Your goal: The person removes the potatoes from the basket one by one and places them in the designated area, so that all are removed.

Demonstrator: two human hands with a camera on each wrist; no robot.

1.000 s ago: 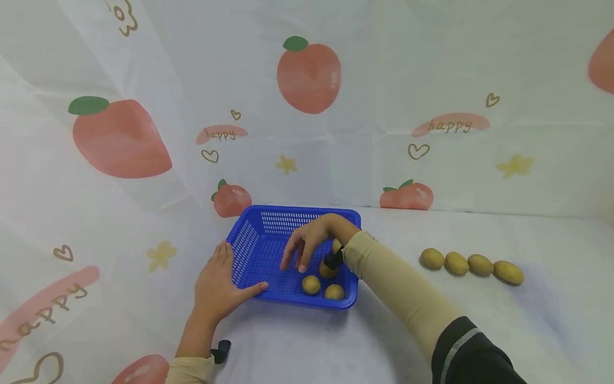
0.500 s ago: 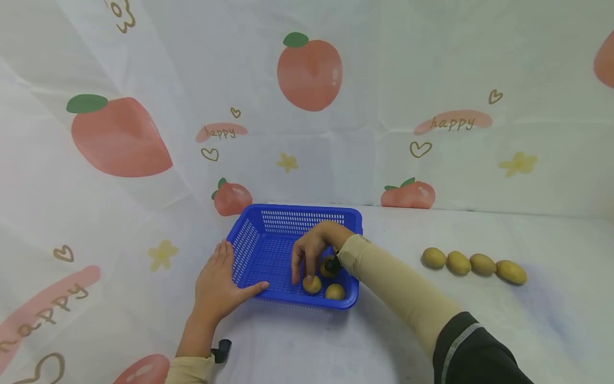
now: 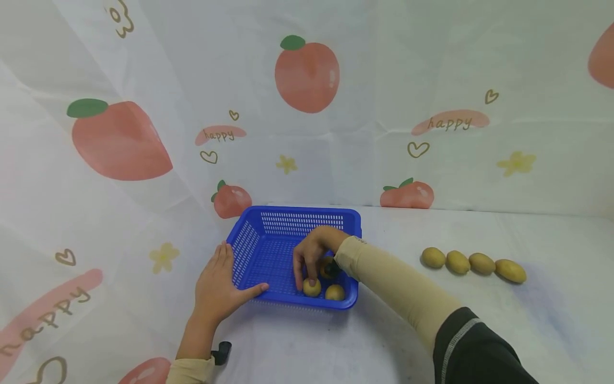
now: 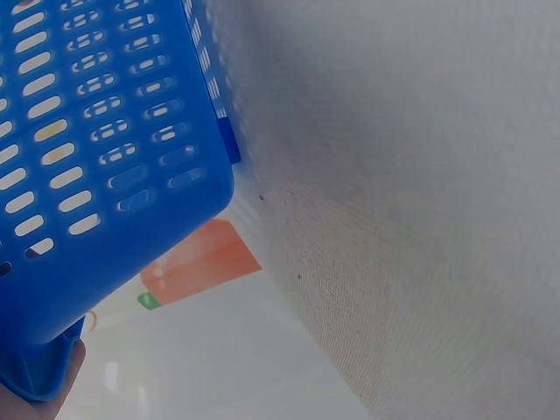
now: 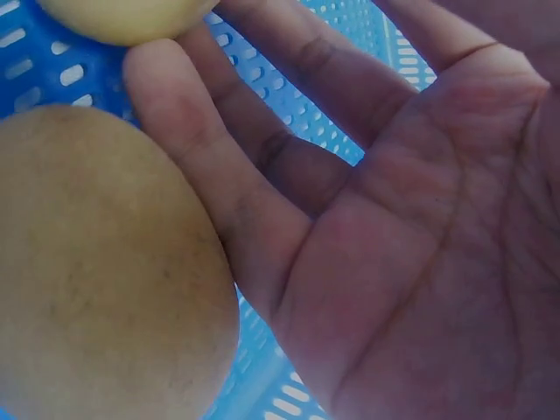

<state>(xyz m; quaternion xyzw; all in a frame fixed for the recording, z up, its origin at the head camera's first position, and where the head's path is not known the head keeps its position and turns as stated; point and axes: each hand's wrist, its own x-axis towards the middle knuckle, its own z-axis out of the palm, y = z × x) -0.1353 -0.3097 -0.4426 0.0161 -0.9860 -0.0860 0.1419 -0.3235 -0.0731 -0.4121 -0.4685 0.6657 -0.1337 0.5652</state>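
A blue slotted basket (image 3: 259,250) sits on the white cloth. My left hand (image 3: 217,290) lies flat against its left front corner, thumb along the front rim; the left wrist view shows the basket wall (image 4: 96,131) up close. My right hand (image 3: 310,258) reaches into the basket, its fingers straight and their tips touching a kiwi (image 3: 312,288) near the front wall. A second kiwi (image 3: 334,292) lies beside it, and a third (image 3: 328,268) is half hidden behind the wrist. In the right wrist view the palm (image 5: 394,245) is spread, with one kiwi (image 5: 96,271) beside the fingers.
Several kiwis (image 3: 457,262) lie in a row on the cloth to the right of the basket. A white cloth printed with peaches (image 3: 307,74) hangs as a backdrop behind and to the left. A small black wrist-mounted piece (image 3: 221,351) shows at my left wrist.
My right hand has dropped from hovering over the basket's middle and shifted toward the front, so its fingertips now rest on the front kiwi. The left hand and basket have stayed put.
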